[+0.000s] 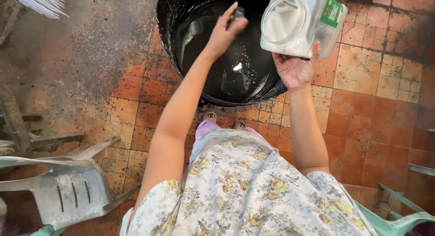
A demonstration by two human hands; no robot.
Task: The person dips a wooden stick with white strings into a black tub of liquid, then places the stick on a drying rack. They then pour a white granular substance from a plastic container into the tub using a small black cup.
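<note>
Above the black pot (226, 50), the left hand (224, 32) pinches a small dark thing (236, 15); the right hand's (294, 68) grip cradles a clear jar (301, 21) tipped beside its rim; likely mid-sprinkling; next needs a steady pour.

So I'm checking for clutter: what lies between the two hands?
Head view: nothing solid sits between the left hand and the right hand; behind the gap shows the big black pot's dark glossy inside.
</note>
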